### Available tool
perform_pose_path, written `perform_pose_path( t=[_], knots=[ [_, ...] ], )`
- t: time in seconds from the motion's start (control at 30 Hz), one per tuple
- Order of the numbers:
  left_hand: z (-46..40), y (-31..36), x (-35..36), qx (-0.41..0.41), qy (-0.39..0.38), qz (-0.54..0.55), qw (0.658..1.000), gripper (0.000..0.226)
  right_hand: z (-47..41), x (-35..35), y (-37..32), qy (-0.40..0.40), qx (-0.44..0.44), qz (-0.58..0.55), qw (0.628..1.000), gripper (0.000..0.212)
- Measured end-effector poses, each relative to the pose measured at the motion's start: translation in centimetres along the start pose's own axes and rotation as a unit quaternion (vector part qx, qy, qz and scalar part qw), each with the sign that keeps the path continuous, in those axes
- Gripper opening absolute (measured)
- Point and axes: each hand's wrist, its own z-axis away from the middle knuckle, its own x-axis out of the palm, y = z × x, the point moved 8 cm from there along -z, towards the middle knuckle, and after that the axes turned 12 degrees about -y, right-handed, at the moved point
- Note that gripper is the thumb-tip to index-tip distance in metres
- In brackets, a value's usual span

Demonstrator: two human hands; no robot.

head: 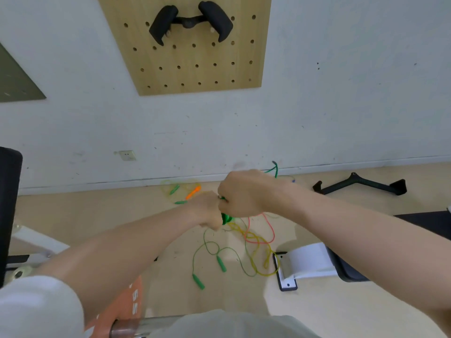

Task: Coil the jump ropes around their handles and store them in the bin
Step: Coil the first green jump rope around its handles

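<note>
Hands: left grip (210, 211) and right grip (240, 192) clench green rope bundle (225, 218) | loose ropes (244, 250) on floor

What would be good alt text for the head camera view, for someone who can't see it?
Two bare hands meet at chest height, the left hand and right hand both gripping a green jump rope. Below, loose green, yellow and pink ropes lie tangled on the floor. A wooden pegboard hangs on the wall.

Gym: weight plate (122, 311), hanging cable handle (192, 20).
</note>
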Motion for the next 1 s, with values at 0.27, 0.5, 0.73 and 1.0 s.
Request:
perform_pose_path(
  t=[0.27,0.5,0.73,1.0],
  knots=[
    [1.3,-3.7,-3.6,0.122,-0.016,0.356,0.926,0.033,-0.7,7.4,1.1,-0.061,-0.018,-0.393,0.917,0.031],
    [5.8,0.0,-1.6,0.261,-0.13,0.223,0.93,0.035,-2.1,9.1,-0.4,-0.088,-0.06,-0.361,0.926,0.026],
    [6.6,-0.3,-1.4,0.123,-0.004,-0.108,0.987,0.075,-3.3,5.7,1.4,-0.066,-0.008,-0.007,0.998,0.023],
    [2.6,-1.4,0.7,0.07,0.011,0.051,0.996,0.036,-3.5,-0.3,-1.0,0.012,0.054,0.086,0.995,0.032]
  ],
)
